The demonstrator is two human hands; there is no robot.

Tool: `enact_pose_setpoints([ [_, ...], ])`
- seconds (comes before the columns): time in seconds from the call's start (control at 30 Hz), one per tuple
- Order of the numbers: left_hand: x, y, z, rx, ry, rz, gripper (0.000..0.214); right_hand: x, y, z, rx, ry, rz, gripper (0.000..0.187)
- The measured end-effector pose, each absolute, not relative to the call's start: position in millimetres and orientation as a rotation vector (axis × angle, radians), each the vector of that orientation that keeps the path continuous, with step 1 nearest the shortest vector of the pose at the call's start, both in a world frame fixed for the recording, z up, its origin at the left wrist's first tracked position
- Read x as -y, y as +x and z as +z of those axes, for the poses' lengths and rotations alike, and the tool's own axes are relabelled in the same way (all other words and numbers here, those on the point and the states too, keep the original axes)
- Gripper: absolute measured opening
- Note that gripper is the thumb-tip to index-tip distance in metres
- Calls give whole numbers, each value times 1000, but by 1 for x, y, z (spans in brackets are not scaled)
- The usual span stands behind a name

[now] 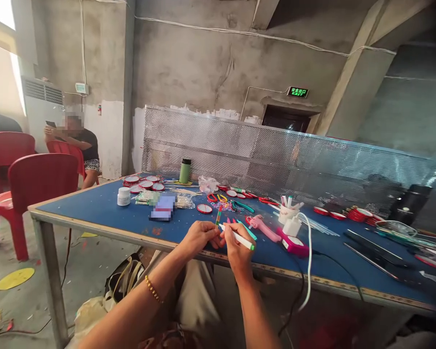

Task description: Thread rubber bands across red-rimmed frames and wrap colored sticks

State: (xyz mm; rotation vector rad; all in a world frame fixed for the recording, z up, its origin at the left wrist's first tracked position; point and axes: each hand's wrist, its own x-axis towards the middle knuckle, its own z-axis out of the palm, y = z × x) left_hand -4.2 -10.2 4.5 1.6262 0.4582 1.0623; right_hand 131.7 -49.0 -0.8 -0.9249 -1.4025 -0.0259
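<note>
My left hand is closed in a pinch on a thin striped stick that points upward, coloured red and green. My right hand is closed round a white pen with a green cap, its tip meeting the stick's lower end. Both hands hover over the near edge of the blue table. A beaded bracelet sits on my left wrist.
On the table lie a pink glue gun, a white cup of sticks, a green bottle, a white jar, several red round discs and scissors. A perforated metal screen backs it. Red chairs and a seated person are at left.
</note>
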Motion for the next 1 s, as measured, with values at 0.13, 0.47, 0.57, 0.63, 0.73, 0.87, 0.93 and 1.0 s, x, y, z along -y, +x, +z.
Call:
enact_pose_setpoints([
  [0.13, 8, -4, 3, -499, 1650, 1059, 32, 51, 131, 0, 1398, -922, -17, 22],
  [0.47, 6, -3, 2, -511, 1695, 1055, 30, 48, 128, -1, 1342, -925, 87, 20],
  [0.57, 5, -4, 1, -514, 1722, 1061, 29, 48, 127, 0, 1358, -929, 91, 20],
  [0.63, 5, -4, 0, -518, 1744, 1068, 30, 49, 126, 2, 1374, -923, 104, 20],
  [0.73, 5, -5, -1, -522, 1773, 1074, 30, 51, 125, 3, 1392, -921, 123, 20],
  [0.87, 5, -5, -1, -528, 1799, 1071, 29, 49, 125, 4, 1366, -919, 143, 21],
  [0.93, 5, -4, -2, -532, 1806, 1072, 29, 48, 126, 3, 1362, -917, 155, 22],
  [1.0, 4, -4, -2, -534, 1811, 1072, 29, 47, 127, 2, 1366, -918, 158, 22],
])
